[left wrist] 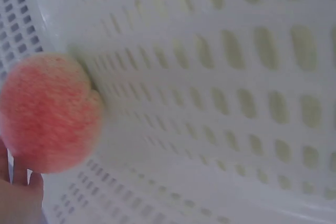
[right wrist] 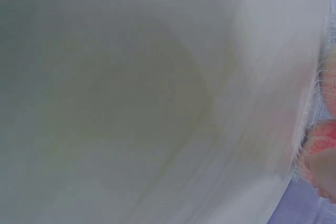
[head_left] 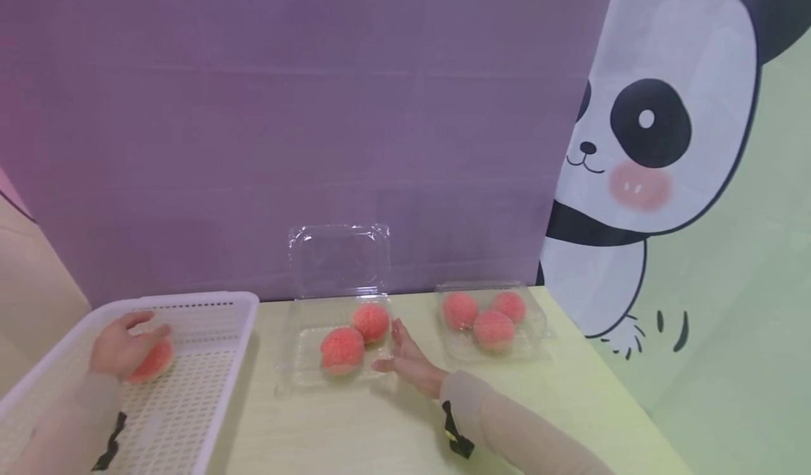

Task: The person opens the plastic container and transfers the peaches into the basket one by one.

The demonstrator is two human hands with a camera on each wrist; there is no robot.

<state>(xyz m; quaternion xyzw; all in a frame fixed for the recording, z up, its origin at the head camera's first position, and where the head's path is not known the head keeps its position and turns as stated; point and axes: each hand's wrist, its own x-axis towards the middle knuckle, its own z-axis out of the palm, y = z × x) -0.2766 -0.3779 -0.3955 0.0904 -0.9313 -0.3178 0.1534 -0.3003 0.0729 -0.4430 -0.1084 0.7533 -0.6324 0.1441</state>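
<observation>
In the white basket, my left hand (head_left: 123,345) grips a pink bun (head_left: 154,364) with a pale underside. Its fingertips (left wrist: 21,174) lie against the lower edge of that bun in the left wrist view. My right hand (head_left: 415,364) reaches to the right side of a clear plastic clamshell box (head_left: 298,362), thumb and fingers spread apart. The lid (head_left: 338,260) stands raised at the back. Two pink buns, a front one (head_left: 342,350) and a rear one (head_left: 370,321), sit inside; in the right wrist view the fingers overlap one bun (right wrist: 323,135).
The perforated white basket (head_left: 243,341) takes up the left of the light wooden table (head_left: 304,433). Right of my right hand stands a second clear box (head_left: 453,352) holding three pink buns (head_left: 494,329), its lid down. A purple cloth (head_left: 304,123) hangs behind the table.
</observation>
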